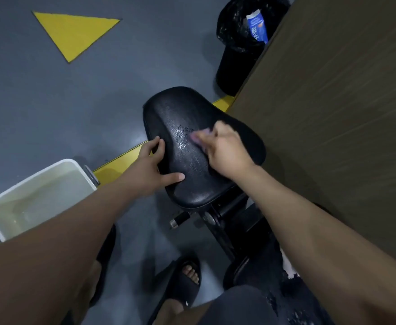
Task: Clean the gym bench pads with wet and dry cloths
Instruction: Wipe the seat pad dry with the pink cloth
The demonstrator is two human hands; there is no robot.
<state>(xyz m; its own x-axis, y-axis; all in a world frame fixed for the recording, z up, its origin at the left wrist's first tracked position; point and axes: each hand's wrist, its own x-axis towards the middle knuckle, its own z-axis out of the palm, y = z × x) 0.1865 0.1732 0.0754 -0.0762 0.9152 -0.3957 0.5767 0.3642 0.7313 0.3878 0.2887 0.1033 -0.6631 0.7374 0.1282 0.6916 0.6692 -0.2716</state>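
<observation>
- Fingers (pixel 208 141) of my right hand (pixel 225 153) are bunched tight around the cloth (pixel 199 137), knuckles up, pressing it onto the middle of the black seat pad (pixel 180 106). The cloth is blurred, with only a pale scrap of it poking out in front.
- Left hand (pixel 153 165) is spread flat on the near left edge of that pad, thumb lying across the top and the other fingers (pixel 158 146) along the side. It grips nothing. I reckon it's there to brace the pad so it doesn't rock under the rubbing.
- Wet patch (pixel 185 139) glistens just left of the cloth, so my guess is this is the wet cloth and I'm on the damp pass, with the drying not yet done.
- Most of the pad looks matte and dry, so there's plenty of surface left.
- White tub (pixel 28 184) of water sits on the floor just to my left, close enough to reach for a rinse without getting up.
- Bench frame (pixel 222 219) runs down under the pad towards my knees, and my sandals (pixel 183 285) are planted on the floor below.
- Black bin (pixel 229 66) with a blue carton (pixel 258 29) inside stands beyond the pad, beside the wooden panel (pixel 333 113) on my right.
- No second cloth is in sight from here.
</observation>
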